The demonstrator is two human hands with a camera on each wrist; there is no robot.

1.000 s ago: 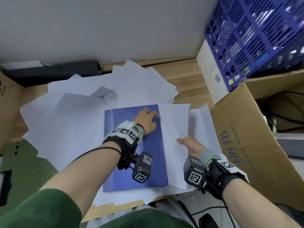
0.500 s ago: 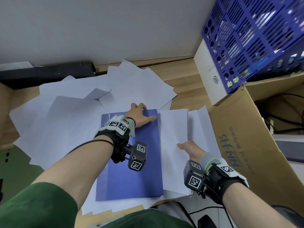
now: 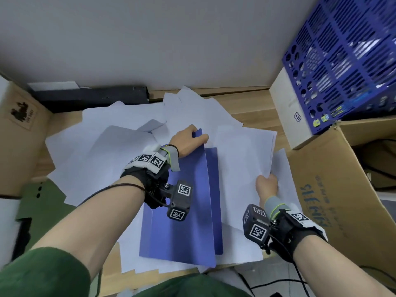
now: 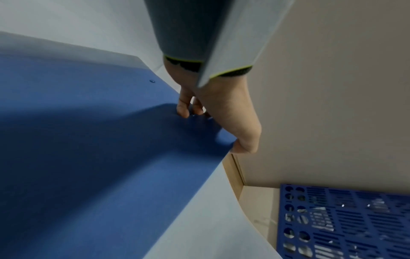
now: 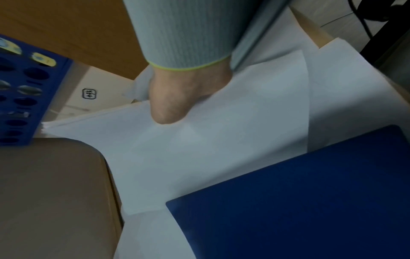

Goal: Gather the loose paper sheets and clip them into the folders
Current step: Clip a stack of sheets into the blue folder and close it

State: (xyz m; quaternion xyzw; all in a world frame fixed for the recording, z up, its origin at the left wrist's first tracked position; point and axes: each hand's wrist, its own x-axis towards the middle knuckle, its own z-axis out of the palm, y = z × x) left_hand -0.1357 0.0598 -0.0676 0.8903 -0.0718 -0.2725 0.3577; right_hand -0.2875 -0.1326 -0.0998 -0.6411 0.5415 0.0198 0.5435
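- One blue folder (image 3: 182,221) lies on the desk (image 3: 252,103) atop scattered loose sheets (image 3: 90,151), its long axis running from the person toward the wall.
- The left hand (image 3: 186,139) pinches the folder's far corner, thumb on top and fingers beneath, lifting the cover's right edge.
- The right hand (image 3: 266,186) grips one gathered stack of paper (image 3: 240,168) by its right edge, just right of the folder, fingers curled under.
- One blue crate (image 3: 342,61) and one cardboard box (image 3: 342,200) stand at the right.
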